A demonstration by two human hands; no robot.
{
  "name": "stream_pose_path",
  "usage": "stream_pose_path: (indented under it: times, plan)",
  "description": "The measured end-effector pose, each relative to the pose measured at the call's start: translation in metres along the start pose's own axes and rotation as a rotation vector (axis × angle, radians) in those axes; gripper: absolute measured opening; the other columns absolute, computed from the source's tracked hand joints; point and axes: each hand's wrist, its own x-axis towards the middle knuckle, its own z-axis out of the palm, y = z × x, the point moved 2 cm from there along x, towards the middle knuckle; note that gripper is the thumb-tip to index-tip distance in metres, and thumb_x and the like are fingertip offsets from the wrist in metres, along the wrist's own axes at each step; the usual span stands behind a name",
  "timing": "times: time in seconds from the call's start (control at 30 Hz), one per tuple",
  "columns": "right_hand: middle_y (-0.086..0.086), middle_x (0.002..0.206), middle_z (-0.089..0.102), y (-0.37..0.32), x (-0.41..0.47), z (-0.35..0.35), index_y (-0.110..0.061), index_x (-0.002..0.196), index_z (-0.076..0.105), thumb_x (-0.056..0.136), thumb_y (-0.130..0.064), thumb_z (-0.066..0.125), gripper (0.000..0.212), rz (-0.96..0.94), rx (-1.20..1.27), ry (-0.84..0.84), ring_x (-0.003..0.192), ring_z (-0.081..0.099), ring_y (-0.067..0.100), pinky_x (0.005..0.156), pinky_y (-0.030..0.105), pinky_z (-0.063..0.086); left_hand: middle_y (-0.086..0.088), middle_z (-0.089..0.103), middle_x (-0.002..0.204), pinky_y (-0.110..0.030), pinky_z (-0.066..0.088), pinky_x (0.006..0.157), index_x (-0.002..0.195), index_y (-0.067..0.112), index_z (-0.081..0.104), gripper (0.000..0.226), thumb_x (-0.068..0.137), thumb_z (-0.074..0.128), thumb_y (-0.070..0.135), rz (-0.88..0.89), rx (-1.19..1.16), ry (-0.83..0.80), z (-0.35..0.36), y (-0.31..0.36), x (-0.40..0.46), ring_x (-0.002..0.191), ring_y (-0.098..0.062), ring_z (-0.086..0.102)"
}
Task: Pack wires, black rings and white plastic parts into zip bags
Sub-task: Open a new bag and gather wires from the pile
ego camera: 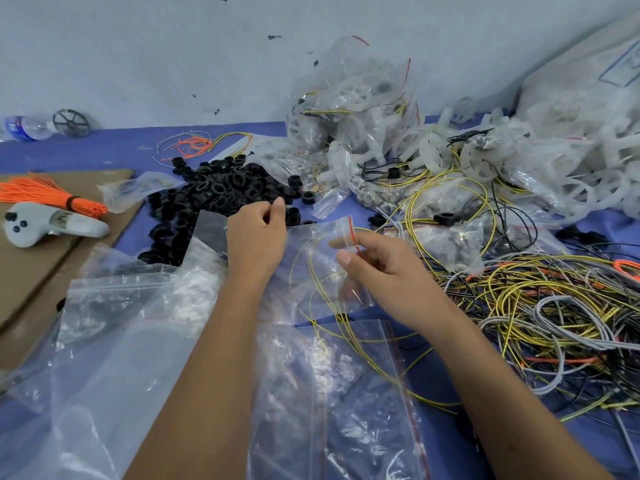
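Your left hand [256,237] sits just left of centre, thumb and forefinger pinched on the upper left edge of a small clear zip bag [322,271]; whether a black ring is caught in that pinch cannot be told. Your right hand [384,268] is at about 3 o'clock from the left one, fingers curled, pinching the bag's red zip strip [351,230] at the upper right corner. The bag is stretched between both hands with its mouth facing 12 o'clock. Loops of yellow wire [332,306] show through the bag, and some trail out toward 6 o'clock over more empty zip bags [138,341] that cover the lower left and centre of the blue table [114,147]. At 11 o'clock from your left hand lies the pile of black rings [214,192], its near edge just beside your fingertips. At 1 to 2 o'clock, against the wall, is a heap of filled bags [353,109], with loose white plastic parts [519,161] spreading to the right edge. At 3 to 4 o'clock is a tangle of wires [547,317] in yellow, grey, black and orange. At 9 to 10 o'clock a sheet of cardboard [52,265] carries a tied bundle of orange wires [52,195] and a grey handheld controller [45,225]. At the far left, by the wall, a water bottle [24,128] lies on its side next to a small spoked wheel [71,123].
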Motion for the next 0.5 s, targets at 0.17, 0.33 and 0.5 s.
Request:
stream_pose_path:
  times: [0.17,0.33,0.5]
  plan:
    - [0.001,0.076,0.064,-0.005,-0.001,0.005,-0.027,0.143,0.053,0.098,-0.044,0.056,0.048,-0.069,-0.230,0.067,0.070,0.063,0.017,0.071,0.032,0.050,0.003,0.041,0.050,-0.036,0.033,0.055,0.058,0.010,0.039,0.061,0.097,0.056,0.054,0.119,-0.138,-0.128,0.008,0.037,-0.001,0.051,-0.017,0.034]
    - [-0.014,0.080,0.060,-0.012,-0.003,0.011,-0.028,0.131,0.050,0.093,-0.055,0.059,0.048,-0.117,-0.435,-0.045,0.067,0.056,0.008,0.064,0.033,0.043,0.010,0.044,0.064,-0.029,0.034,0.055,0.069,0.022,0.039,0.059,0.073,0.060,0.077,0.091,0.053,-0.443,0.015,0.062,-0.010,0.057,-0.012,0.039]
    - [0.004,0.114,0.063,-0.013,-0.004,0.015,-0.010,0.122,0.062,0.095,-0.059,0.053,0.057,-0.114,-0.533,-0.132,0.106,0.059,0.023,0.089,0.046,0.048,-0.005,0.062,0.075,-0.031,0.050,0.053,0.080,0.016,0.051,0.030,0.083,0.069,0.039,-0.063,0.347,-0.644,0.002,0.068,-0.005,0.059,-0.020,0.058]
